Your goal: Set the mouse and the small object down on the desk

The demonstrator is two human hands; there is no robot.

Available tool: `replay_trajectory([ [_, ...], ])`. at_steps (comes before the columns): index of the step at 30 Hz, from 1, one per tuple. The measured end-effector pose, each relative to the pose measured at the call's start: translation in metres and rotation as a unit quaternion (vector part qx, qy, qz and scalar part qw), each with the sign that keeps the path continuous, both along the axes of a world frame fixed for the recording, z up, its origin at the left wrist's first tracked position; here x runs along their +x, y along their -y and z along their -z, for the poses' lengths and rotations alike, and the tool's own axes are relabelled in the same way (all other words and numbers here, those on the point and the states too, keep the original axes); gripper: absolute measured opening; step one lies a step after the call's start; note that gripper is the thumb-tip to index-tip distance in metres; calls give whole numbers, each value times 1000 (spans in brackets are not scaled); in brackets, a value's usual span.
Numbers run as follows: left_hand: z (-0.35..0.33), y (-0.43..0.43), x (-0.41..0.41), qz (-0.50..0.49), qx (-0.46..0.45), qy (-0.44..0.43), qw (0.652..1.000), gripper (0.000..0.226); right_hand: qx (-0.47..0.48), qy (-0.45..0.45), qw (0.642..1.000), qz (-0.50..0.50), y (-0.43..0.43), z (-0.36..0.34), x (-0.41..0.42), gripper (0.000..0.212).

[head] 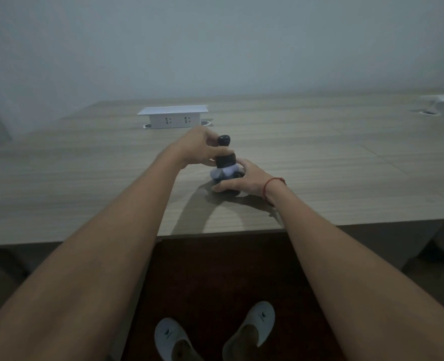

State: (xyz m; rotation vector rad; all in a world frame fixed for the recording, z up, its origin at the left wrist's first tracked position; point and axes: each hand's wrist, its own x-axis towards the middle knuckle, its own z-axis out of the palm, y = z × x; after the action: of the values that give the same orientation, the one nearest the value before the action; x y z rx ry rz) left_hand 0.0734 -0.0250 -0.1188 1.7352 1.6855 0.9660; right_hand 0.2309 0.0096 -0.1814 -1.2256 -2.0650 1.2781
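1. Head view: a dark bottle-shaped object (224,155) stands upright on the desk (320,157), long axis vertical, between both hands.
2. Left hand (195,148) curls around its glossy upper part from the left.
3. Right hand (238,182) grips the pale, rounded base, just below the left hand.

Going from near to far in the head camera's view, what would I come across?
White slippers on the floor → table's near edge → right hand at the base of a small dark stacked object, left hand gripping it higher up → white socket box → wall.
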Motion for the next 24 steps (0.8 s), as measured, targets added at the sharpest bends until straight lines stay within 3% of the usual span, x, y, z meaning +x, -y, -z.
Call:
replay_trajectory([
  [3, 34, -1, -3, -131, 99, -12, 986, 21, 15, -8, 1000, -3, 4, 2, 2, 103],
  [7, 64, 9, -6, -260, 133, 91, 952, 33, 42, -12, 999, 5, 9, 3, 3, 94],
  [13, 55, 25, -13, -243, 105, 153, 952, 39, 56, -31, 998, 22, 16, 3, 2, 80],
  [17, 53, 39, -10, -229, 61, 195, 952, 21, 66, -21, 997, 19, 18, 4, 1, 86],
  [22, 87, 25, -17, -306, 106, 186, 928, 44, 77, -22, 997, 15, 20, 4, 1, 80],
  [24, 83, 29, -13, -293, 102, 185, 933, 41, 79, -18, 997, 18, 19, 5, 1, 77],
])
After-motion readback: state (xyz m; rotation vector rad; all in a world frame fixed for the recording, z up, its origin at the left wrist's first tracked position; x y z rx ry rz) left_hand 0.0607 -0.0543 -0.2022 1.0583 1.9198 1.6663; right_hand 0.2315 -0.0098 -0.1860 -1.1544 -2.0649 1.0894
